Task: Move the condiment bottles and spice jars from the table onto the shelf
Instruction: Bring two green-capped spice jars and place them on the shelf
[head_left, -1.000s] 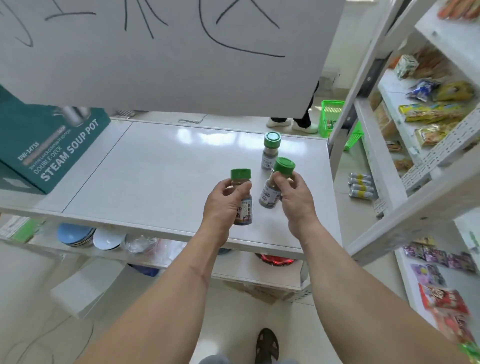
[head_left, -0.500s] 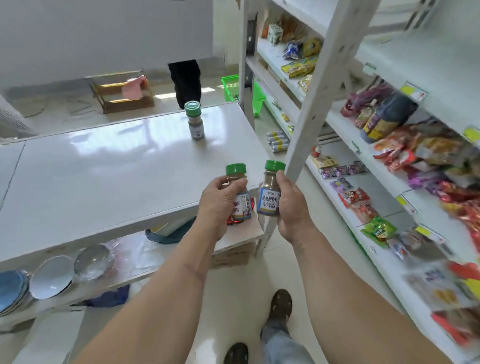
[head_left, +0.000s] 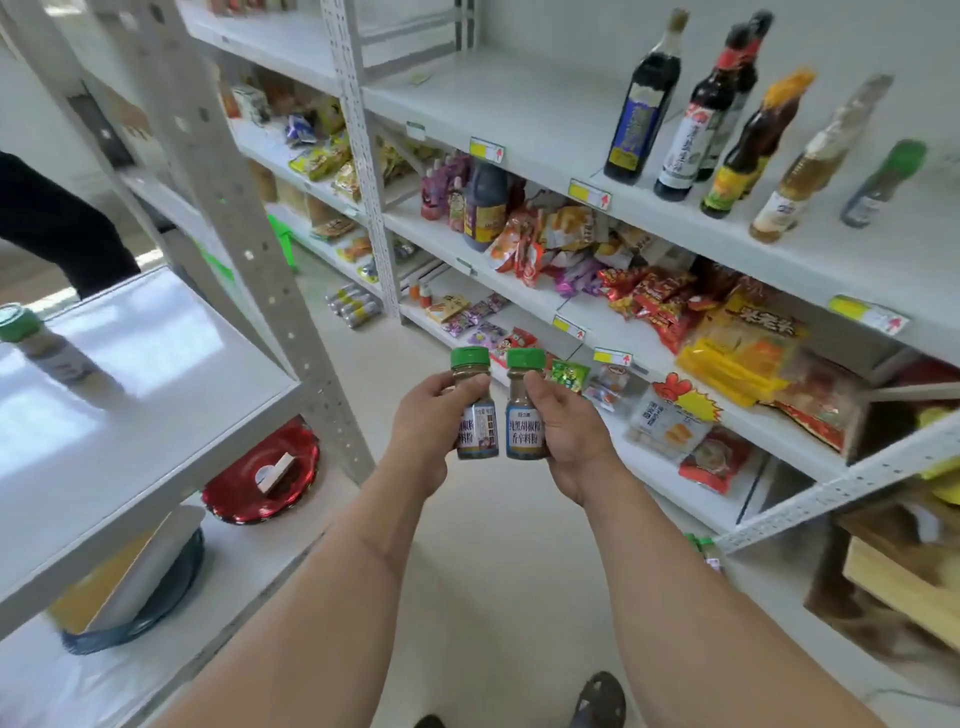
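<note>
My left hand (head_left: 423, 423) grips a green-capped spice jar (head_left: 474, 402) upright. Right beside it, my right hand (head_left: 569, 434) grips a second green-capped spice jar (head_left: 524, 405) with a blue label. Both jars are held side by side over the aisle floor, in front of the white shelf unit. A third green-capped jar (head_left: 39, 343) stands on the white table (head_left: 145, 395) at the far left, blurred. On the upper shelf board (head_left: 519, 114) at the right stand several tall condiment bottles (head_left: 641, 104), with bare board to their left.
Lower shelves hold snack packets (head_left: 670, 306) and a dark sauce jug (head_left: 485, 205). A grey perforated upright post (head_left: 249, 223) rises between table and shelf. A red plate (head_left: 262, 475) lies under the table. A person in dark clothes (head_left: 57, 218) stands at the far left.
My view has swung right from the table to the shelves. Both hands have carried their jars off the table edge and out over the aisle. The third jar stays on the table.
</note>
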